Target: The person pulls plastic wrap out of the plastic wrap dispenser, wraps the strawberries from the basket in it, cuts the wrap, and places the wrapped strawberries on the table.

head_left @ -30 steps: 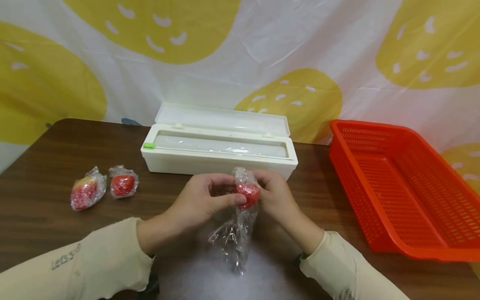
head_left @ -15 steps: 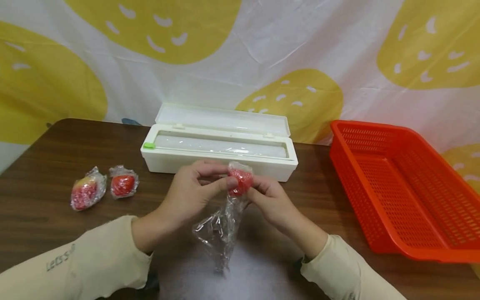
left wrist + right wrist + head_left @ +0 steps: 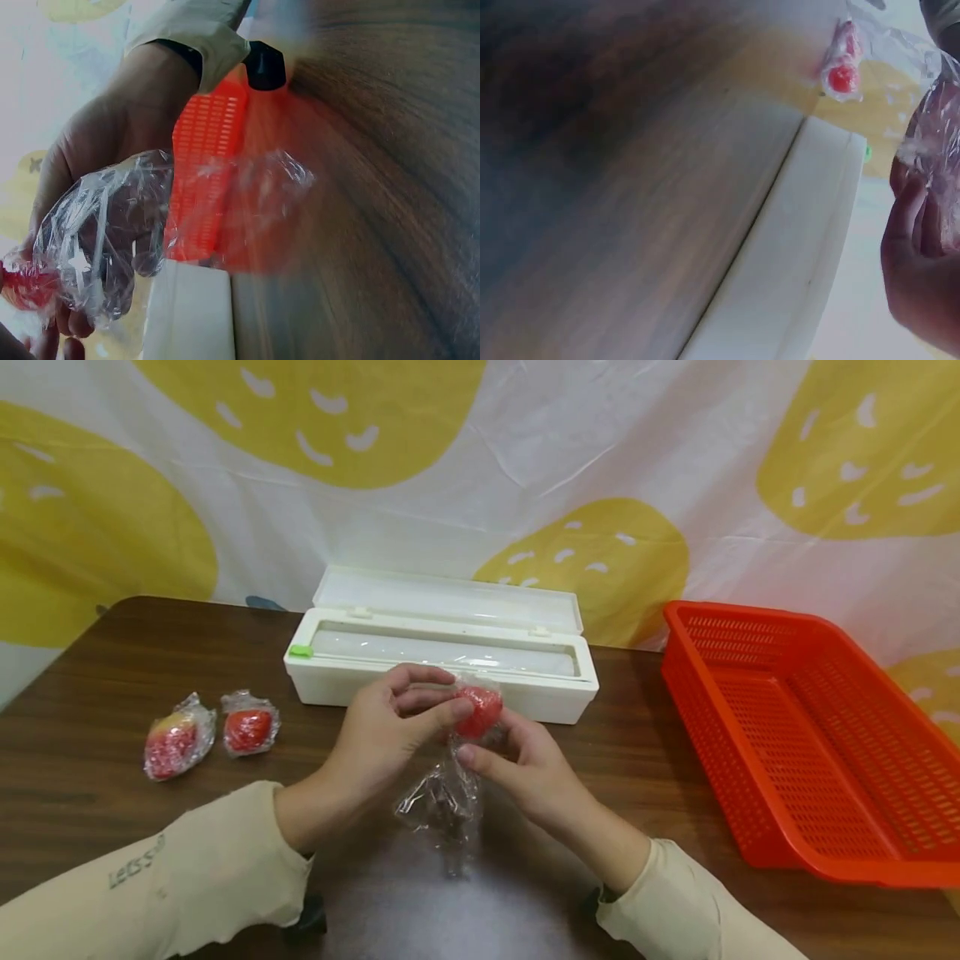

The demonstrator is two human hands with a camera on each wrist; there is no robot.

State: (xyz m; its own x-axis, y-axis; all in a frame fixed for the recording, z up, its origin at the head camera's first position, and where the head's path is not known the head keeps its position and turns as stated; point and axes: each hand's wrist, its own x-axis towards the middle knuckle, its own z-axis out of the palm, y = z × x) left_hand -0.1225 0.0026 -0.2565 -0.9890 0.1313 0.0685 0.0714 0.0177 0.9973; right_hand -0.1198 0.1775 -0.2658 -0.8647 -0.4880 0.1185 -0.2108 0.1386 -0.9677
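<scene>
A small red fruit (image 3: 480, 710) in clear cling film is held up between both hands in the head view; its exact kind is unclear. My left hand (image 3: 382, 727) pinches it from the left, thumb in front and fingers behind. From the right, the fingers of my right hand (image 3: 536, 768) curl against the fruit, the thumb lying lower by the film. Loose cling film (image 3: 446, 802) hangs crumpled below the fruit, and in the left wrist view it drapes in front of the right palm (image 3: 97, 135). The right fingertips are partly hidden behind the fruit.
Behind the hands stands a white cling film dispenser (image 3: 442, 689), lid up, roll inside, green slider (image 3: 302, 651) at left. Two film-wrapped pieces lie at left: one red and yellow (image 3: 176, 743), one red (image 3: 247, 731). A red slotted basket (image 3: 735, 777) stands at right.
The fruit has shifted left and slightly up, then turned a little in the hands. The right thumb has moved from the fruit's side down to the film. The hanging film has swung and drawn up.
</scene>
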